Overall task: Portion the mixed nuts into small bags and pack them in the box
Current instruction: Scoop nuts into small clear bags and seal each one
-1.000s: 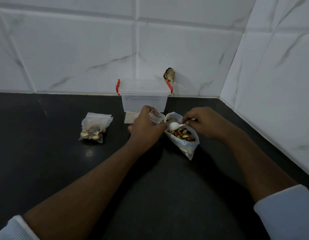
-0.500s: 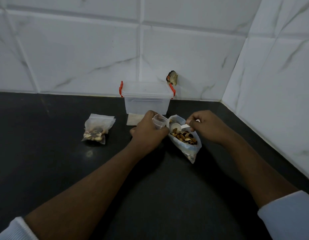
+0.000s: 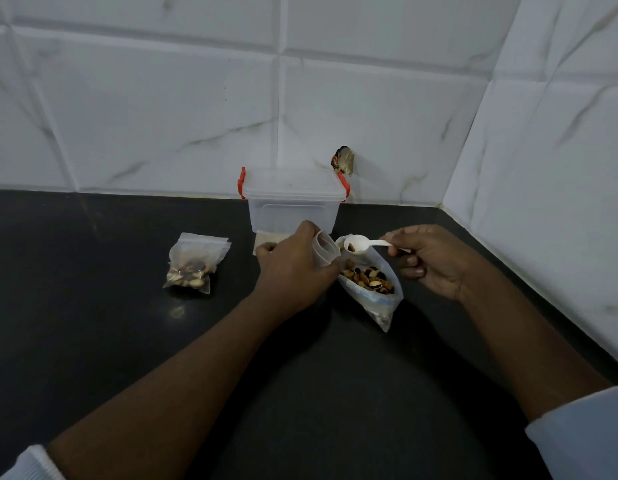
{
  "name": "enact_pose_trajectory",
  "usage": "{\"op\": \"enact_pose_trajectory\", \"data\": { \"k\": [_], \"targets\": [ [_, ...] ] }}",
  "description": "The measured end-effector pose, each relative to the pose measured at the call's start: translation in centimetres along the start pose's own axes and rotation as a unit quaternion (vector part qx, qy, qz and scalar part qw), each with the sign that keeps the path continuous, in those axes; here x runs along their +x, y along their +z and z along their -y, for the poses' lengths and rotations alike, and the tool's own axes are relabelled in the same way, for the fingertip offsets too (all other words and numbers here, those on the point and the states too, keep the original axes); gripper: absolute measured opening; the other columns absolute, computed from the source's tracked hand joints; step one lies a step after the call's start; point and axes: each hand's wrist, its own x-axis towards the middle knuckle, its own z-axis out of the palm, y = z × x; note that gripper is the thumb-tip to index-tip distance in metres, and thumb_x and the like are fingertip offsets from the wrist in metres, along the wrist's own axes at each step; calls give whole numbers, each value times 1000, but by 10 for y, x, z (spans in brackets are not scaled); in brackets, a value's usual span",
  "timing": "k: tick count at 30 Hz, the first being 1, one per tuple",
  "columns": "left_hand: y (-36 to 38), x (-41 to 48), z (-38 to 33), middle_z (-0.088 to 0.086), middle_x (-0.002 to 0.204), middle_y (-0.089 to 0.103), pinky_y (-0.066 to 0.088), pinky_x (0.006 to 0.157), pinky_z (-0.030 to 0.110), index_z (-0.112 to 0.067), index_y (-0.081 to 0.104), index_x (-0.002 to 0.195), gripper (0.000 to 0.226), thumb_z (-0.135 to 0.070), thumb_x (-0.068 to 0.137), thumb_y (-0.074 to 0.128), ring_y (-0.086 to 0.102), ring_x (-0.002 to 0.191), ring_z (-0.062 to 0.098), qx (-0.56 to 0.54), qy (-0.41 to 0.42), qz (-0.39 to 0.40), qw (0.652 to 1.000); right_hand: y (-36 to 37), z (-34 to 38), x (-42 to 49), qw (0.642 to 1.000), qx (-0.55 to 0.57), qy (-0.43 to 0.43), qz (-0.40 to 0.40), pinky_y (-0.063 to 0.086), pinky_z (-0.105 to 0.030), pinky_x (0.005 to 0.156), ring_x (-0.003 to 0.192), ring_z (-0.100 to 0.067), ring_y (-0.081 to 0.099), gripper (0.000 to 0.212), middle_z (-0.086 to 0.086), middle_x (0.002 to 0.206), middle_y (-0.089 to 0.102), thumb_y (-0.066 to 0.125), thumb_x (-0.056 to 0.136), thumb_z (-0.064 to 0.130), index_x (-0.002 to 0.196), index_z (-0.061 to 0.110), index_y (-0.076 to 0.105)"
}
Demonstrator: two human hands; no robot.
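My left hand (image 3: 293, 271) grips a small clear bag (image 3: 324, 250) with its mouth held open, facing right. My right hand (image 3: 428, 259) pinches the handle of a white plastic spoon (image 3: 361, 243), whose bowl hangs just right of that mouth, above the big bag of mixed nuts (image 3: 371, 284) lying open on the black counter. A filled small bag (image 3: 194, 263) lies to the left. The clear box (image 3: 293, 202) with red latches stands shut at the back by the wall.
A stack of flat spare bags (image 3: 264, 241) lies in front of the box, partly behind my left hand. White tiled walls close the back and right sides. A dark object (image 3: 342, 160) sticks to the wall behind the box.
My right hand has lifted the spoon out of the big nut bag and brought it up beside the mouth of the small bag. The left hand has held its place.
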Motion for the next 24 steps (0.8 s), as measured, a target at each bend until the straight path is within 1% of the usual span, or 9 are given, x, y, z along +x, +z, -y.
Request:
{"op": "enact_pose_trajectory", "data": {
  "k": [4,7,10,13,15,18,19,21,24],
  "targets": [
    [2,1,1,-15,116,61,17,117,49,-38,42,117,39,-47,91,70,58,116,12,-16,-4,8,1000,16,4,-11,995,-13,-86,38,35,-18,46,55,-9,42,17,-9,75,66,54,102,3,105,0,70],
    [3,0,3,-18,111,60,18,115,49,-37,43,114,37,-47,90,70,53,106,7,-36,-3,4,999,25,5,-18,967,-174,-178,49,48,-18,58,65,-7,59,16,-4,88,76,62,100,8,106,10,77],
    [4,1,4,-18,105,57,19,113,48,-38,42,113,36,-45,91,70,52,101,7,-44,-5,-8,999,28,6,-23,927,-284,-231,81,54,-14,78,94,-3,73,21,10,100,79,70,94,5,105,20,79],
    [4,1,5,-19,104,55,18,114,48,-38,41,113,37,-45,91,69,48,100,5,-37,-10,-2,999,25,8,-24,920,-290,-252,78,53,-13,79,96,-4,73,23,14,100,78,71,93,2,106,20,79],
    [4,1,4,-19,104,55,17,115,50,-38,41,115,36,-46,92,67,47,98,5,-22,-20,12,999,17,10,-20,912,-305,-270,39,52,-13,77,94,-3,72,20,14,97,78,71,93,6,104,22,80],
    [4,0,1,-18,104,54,18,116,50,-38,43,116,34,-43,93,66,51,101,6,-23,-36,31,999,-2,8,-11,868,-409,-280,-30,45,-11,70,84,4,67,19,19,89,75,70,94,13,102,26,81],
    [4,0,-1,-18,106,54,20,116,49,-38,42,115,34,-42,93,67,53,105,8,-28,-39,36,998,-5,5,-8,850,-450,-273,-37,45,-15,71,85,4,65,19,20,91,74,69,94,15,103,27,80],
    [4,-1,-3,-17,108,53,23,116,48,-39,41,114,35,-40,93,69,56,112,11,-40,-48,41,997,-4,-2,-3,828,-504,-245,-23,48,-22,77,91,2,64,19,18,99,73,67,96,17,107,27,79],
    [5,-1,-4,-16,108,53,32,117,51,-39,41,113,37,-36,92,71,58,113,12,-58,-55,40,996,-2,-2,1,810,-547,-209,2,45,-20,77,95,-2,61,18,13,103,71,63,100,20,108,26,78]
  ]
}}
